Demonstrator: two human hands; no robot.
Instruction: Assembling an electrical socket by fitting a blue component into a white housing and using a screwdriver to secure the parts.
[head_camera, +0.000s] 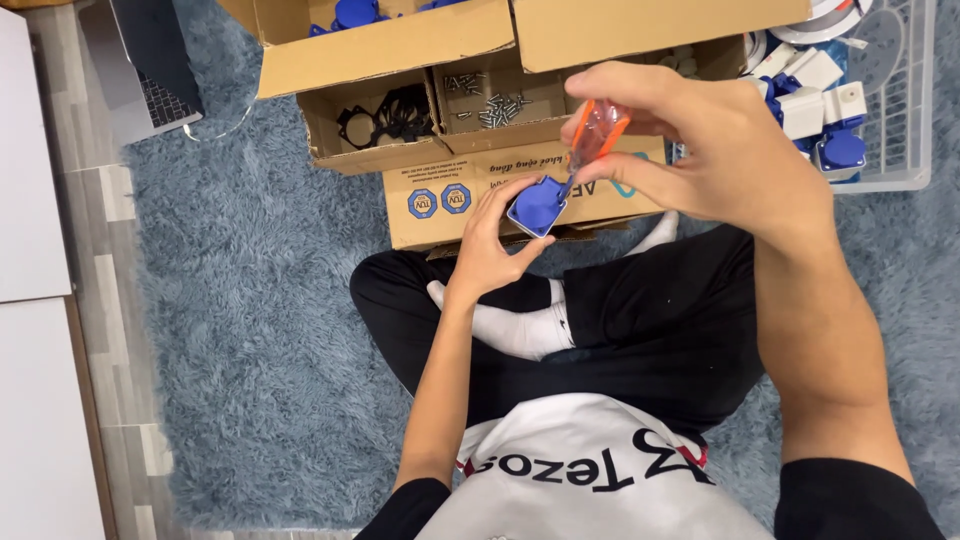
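Left hand: my left hand (490, 250) is curled around the blue socket part (537, 205), fingers pinching its edges, holding it up just in front of the big cardboard box (470, 190).

Right hand: my right hand (700, 150) is closed on the orange handle of a screwdriver (597, 135), thumb and fingertips pressed together around it, tip pointing down onto the blue part.

Blue socket part: squarish, blue, tilted a bit, touching the screwdriver tip. It sits over my lap, right at the front face of the big cardboard box.

Screws: a loose pile of small metal screws (500, 105) in a tray compartment on top of the big box, just behind the blue part.

Black gaskets: a bunch of black ring-shaped pieces (390, 118) in the compartment left of the screws, same tray.

Upper box: another open cardboard box (380, 45) behind the tray, with more blue pieces (355, 12) poking out.

Basket: white wire basket (905, 120) to the right of the big box, full of white and blue socket pieces (835, 110).

Laptop: grey laptop (145, 70) well to the left of the big box, half on the rug.

Rug: shaggy blue-grey rug (250, 320) under the box and under me, legs crossed, white socks showing.
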